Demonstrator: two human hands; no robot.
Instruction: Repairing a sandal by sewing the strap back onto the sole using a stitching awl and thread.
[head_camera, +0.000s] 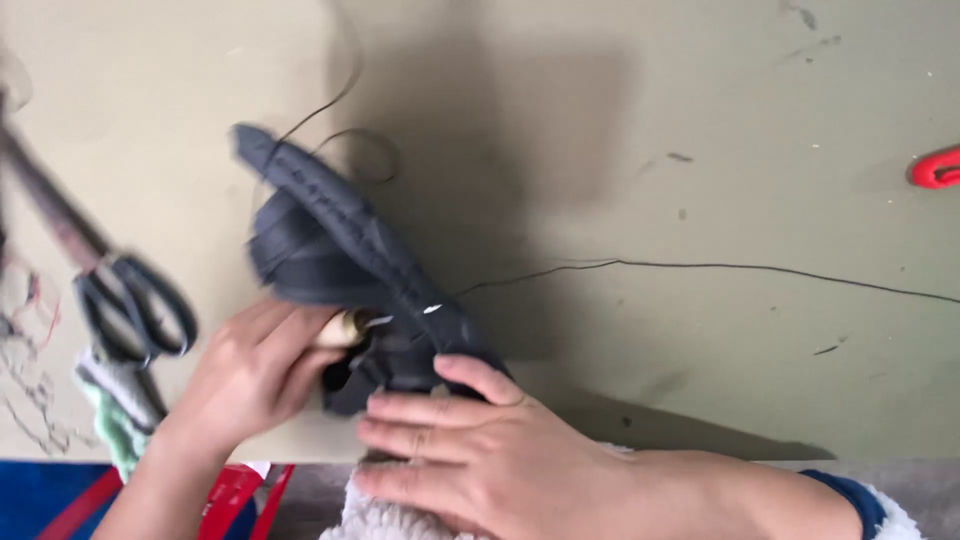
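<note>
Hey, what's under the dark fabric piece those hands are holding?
Under the dark fabric piece lies the greenish table, with a black thread trailing out to the right. The right hand and left hand cover its lower end.

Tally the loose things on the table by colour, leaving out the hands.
Dark navy: 1, the padded fabric piece that the left hand and right hand grip.
Black: 3, the scissors and two threads, a long one and a looped one.
Red: 1, the object at the right edge.
Pale green: 1, the cloth at the left.
Total: 6
</note>
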